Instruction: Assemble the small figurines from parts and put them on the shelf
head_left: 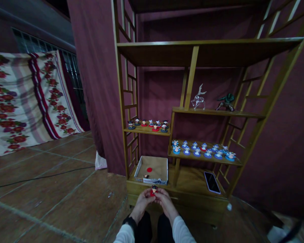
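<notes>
Between my two hands is a small figurine (154, 190) with black hair and a red body or base. My left hand (143, 199) grips it from the left and my right hand (164, 199) from the right, fingers closed around its lower part. Just beyond them, on the bottom shelf, sits an open cardboard box (155, 161). Inside it lie a red disc (149, 169) and a small dark-haired piece (146, 176). Above the box, several red and dark figurines (155, 127) stand on a shelf.
Several blue and purple figurines (197, 151) line the right shelf. Higher up stand a clear deer figure (199, 98) and a dark green figure (226, 102). A phone (212, 182) lies at the lower right of the wooden shelving unit (192, 111). A black cable (53, 174) crosses the floor.
</notes>
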### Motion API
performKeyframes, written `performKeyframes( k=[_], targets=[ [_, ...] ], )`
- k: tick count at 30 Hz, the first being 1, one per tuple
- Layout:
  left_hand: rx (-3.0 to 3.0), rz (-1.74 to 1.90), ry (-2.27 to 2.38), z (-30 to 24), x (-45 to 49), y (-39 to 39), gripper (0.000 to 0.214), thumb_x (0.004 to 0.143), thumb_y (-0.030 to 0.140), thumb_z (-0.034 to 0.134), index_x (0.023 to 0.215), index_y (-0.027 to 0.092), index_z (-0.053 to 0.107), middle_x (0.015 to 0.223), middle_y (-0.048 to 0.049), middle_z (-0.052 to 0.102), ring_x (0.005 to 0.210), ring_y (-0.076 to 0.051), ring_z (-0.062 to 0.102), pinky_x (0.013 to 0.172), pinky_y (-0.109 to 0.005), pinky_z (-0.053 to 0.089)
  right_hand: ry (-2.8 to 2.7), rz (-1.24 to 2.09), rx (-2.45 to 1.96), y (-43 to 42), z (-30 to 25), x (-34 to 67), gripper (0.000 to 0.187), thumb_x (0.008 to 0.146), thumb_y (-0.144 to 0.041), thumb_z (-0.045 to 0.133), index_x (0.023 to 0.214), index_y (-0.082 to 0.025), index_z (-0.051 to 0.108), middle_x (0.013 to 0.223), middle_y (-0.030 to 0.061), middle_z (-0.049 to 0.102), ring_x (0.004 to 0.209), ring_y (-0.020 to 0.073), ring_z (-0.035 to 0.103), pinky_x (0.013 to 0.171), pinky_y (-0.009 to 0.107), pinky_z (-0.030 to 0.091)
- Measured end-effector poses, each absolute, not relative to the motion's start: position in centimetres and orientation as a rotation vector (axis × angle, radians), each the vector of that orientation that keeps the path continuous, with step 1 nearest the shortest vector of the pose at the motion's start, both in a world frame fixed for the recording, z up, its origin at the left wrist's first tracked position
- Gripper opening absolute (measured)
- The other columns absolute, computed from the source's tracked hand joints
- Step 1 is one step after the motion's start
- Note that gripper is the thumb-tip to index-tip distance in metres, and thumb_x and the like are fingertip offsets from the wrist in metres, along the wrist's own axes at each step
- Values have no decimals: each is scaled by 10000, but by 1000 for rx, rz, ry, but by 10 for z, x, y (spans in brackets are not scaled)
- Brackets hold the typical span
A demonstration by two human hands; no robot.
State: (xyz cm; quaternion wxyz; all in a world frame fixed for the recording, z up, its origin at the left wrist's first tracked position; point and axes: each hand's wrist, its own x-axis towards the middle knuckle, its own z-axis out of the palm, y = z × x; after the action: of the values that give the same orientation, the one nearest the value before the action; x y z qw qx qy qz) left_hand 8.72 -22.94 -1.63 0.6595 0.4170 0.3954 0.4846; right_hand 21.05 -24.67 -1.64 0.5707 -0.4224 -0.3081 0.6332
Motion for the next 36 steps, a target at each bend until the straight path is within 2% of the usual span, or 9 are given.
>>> performKeyframes(
  k=[3,12,17,23,28,32,36],
  targets=[
    [966,1107,890,-13,87,-232,429,405,206,816,806,145,675,745,-69,681,668,-162,609,665,-267,448,-719,1474,-947,-249,-18,211,337,542,-294,693,856,-188,631,792,42,683,685,161,624,614,267,445],
    [1053,1087,878,-8,85,-238,472,456,232,793,894,131,648,897,-76,681,704,-154,612,709,-278,463,-707,1522,-893,-249,-20,215,401,503,-227,700,896,-175,643,925,69,687,825,207,635,718,324,469],
    [1055,1149,938,-9,87,-238,516,421,251,804,890,138,623,794,-49,677,710,-164,612,697,-282,469,-718,1535,-868,-248,-23,216,400,506,-236,711,896,-173,648,885,73,690,840,225,634,736,347,472],
    [1039,1203,953,-6,92,-241,478,420,238,805,833,127,591,721,-24,656,653,-135,596,666,-267,467,-729,1525,-852,-252,-20,219,418,515,-249,729,918,-184,636,911,64,683,826,203,629,747,342,470],
    [1019,1246,938,-12,95,-240,489,420,182,803,852,134,578,727,-7,647,661,-119,587,687,-268,467,-735,1529,-854,-250,-23,222,385,527,-260,741,887,-175,633,914,66,678,827,192,626,776,346,462],
    [1059,1251,938,-18,94,-238,484,440,197,796,878,124,601,796,-41,661,730,-136,599,753,-293,456,-725,1525,-859,-248,-29,223,403,539,-248,735,920,-182,621,941,66,669,856,188,620,796,353,455],
    [1090,1232,918,-25,95,-234,505,454,202,786,921,116,615,824,-51,665,726,-136,597,751,-291,452,-748,1525,-847,-246,-34,224,385,544,-248,726,909,-183,622,924,67,673,871,196,616,801,365,451]
  ],
)
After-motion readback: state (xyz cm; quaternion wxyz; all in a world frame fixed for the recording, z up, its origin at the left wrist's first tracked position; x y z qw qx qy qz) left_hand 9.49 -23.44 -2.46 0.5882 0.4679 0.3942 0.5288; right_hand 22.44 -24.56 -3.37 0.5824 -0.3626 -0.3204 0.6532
